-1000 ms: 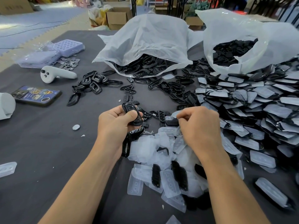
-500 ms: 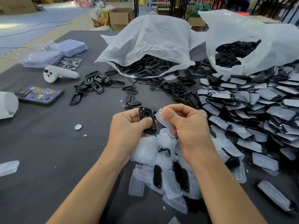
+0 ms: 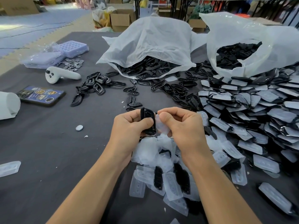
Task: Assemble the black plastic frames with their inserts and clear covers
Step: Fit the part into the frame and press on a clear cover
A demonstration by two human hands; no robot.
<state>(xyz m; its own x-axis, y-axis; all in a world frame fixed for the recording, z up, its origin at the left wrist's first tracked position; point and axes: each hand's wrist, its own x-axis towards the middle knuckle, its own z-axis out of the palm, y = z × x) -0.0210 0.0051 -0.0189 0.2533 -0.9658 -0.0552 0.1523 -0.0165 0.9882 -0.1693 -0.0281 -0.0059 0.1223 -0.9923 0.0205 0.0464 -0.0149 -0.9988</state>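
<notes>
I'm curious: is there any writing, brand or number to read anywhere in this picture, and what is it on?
Nothing here can be read with certainty.
Blue sticker-covered phone case: the stickers seem to carry lettering, too blurred to read.
Brown cardboard box at the top left: faint dark print, too small to read.

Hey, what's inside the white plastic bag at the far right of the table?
The white bag is open and shows a heap of black plastic parts. Its cloudy walls cover the rest, so anything beneath or beside that heap cannot be seen.
</notes>
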